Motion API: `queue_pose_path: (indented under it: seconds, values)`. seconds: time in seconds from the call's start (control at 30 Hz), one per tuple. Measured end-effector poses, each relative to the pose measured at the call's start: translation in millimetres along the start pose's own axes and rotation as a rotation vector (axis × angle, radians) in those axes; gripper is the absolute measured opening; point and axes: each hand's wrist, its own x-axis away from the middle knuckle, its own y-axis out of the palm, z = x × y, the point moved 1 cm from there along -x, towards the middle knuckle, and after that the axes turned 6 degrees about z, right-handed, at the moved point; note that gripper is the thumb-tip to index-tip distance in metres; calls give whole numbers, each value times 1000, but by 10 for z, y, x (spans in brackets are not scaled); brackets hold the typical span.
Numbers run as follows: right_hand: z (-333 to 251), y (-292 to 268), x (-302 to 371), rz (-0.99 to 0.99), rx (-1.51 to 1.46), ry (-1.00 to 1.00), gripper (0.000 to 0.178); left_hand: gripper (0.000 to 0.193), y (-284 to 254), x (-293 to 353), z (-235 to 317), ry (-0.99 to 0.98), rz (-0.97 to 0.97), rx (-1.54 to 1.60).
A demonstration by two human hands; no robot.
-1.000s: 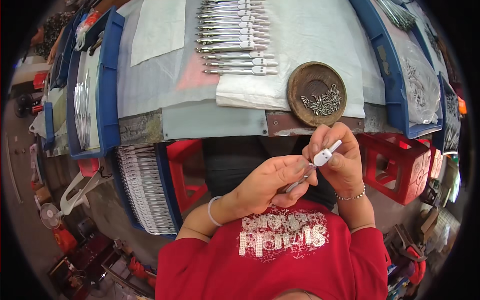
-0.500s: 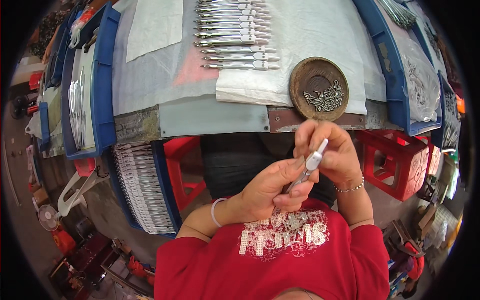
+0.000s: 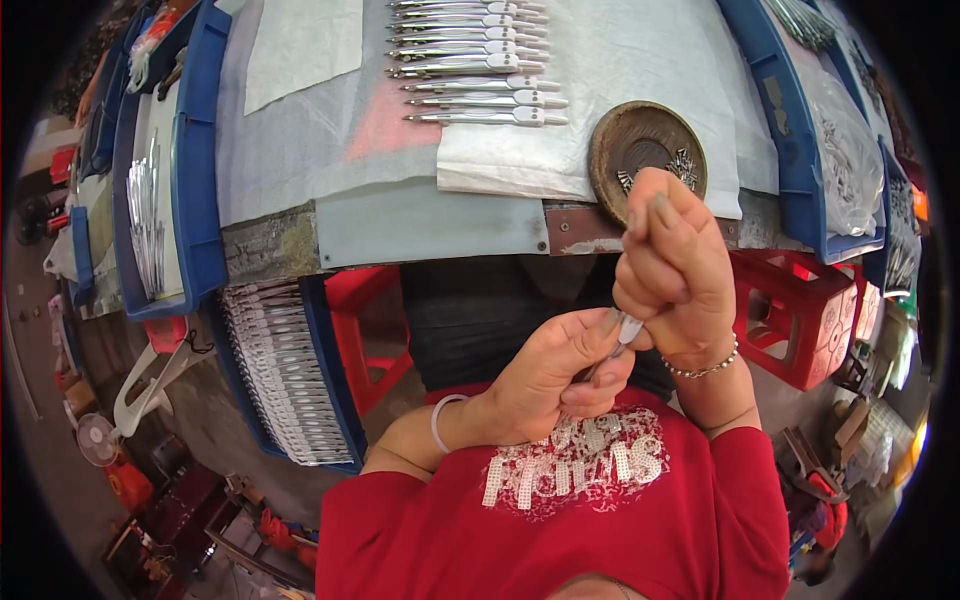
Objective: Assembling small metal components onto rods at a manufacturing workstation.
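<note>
Head view. Left hand (image 3: 572, 368): closed about one slim tool (image 3: 629, 329), its white head upward, between thumb and fingers, on the near side of the table (image 3: 430, 222). Right hand (image 3: 677, 262): raised, fingers curled, thumb and forefinger narrowed together; whether anything is pinched there, cannot tell. Bowl (image 3: 640, 125): one, round, brown, at the table's near edge, partly hidden behind the right hand; small metal pins (image 3: 684, 170) inside. Compasses (image 3: 500, 63): one row, white-headed, far, tips left. Trays: blue, one left (image 3: 203, 150), holding metal rods (image 3: 147, 220); one right (image 3: 777, 110), holding a bag (image 3: 843, 165).
</note>
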Motion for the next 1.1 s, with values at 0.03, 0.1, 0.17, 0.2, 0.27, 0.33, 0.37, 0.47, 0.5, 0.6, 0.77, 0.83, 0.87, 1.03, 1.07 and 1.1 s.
queue_pose_path:
  seconds: [0.03, 0.1, 0.17, 0.2, 0.27, 0.33, 0.37, 0.47, 0.5, 0.6, 0.77, 0.83, 0.87, 1.03, 1.07, 1.1]
  values:
    - [20, 2, -8, 35, 17, 10, 19, 28, -18, -4, 1, 3, 3, 18]
    - [44, -2, -19, 66, 26, 21, 19, 28, -33, -21, 2, -1, -7, 43]
    - [82, -41, -36, 160, -12, -20, 18, 28, -57, -40, -2, -2, -15, 63]
    - [102, -58, -32, 199, -19, -25, 18, 30, -77, -52, -8, -5, -17, 64]
    - [113, -55, -14, 204, -20, -22, 18, 33, -109, -63, -35, -6, -16, 62]
    - [119, -46, -12, 206, -25, -17, 18, 32, -126, -69, -76, 34, -42, 71]
    - [96, -42, -35, 188, 1, 18, 18, 32, -128, -79, -87, 31, -42, 66]
    - [75, -37, -97, 171, 67, 82, 19, 29, -125, -92, -109, 27, -50, 110]
    - [79, -34, -107, 172, 110, 118, 19, 29, -125, -93, -115, 31, -46, 111]
    - [90, -42, -108, 180, 94, 106, 19, 30, -125, -89, -137, 28, -42, 132]
    - [94, -27, -96, 173, 77, 78, 19, 32, -119, -97, -139, 14, -73, 156]
    - [91, -12, -76, 169, 74, 69, 19, 33, -124, -89, -148, 10, -95, 154]
    - [93, -12, -85, 172, 72, 70, 19, 33, -126, -93, -136, 9, -96, 152]
    - [78, -30, -121, 157, 70, 78, 19, 32, -127, -96, -98, 6, -83, 142]
    - [69, -37, -125, 143, 74, 93, 19, 32, -125, -97, -96, 6, -84, 140]
    - [61, -40, -126, 130, 78, 108, 19, 32, -123, -99, -95, 5, -83, 138]
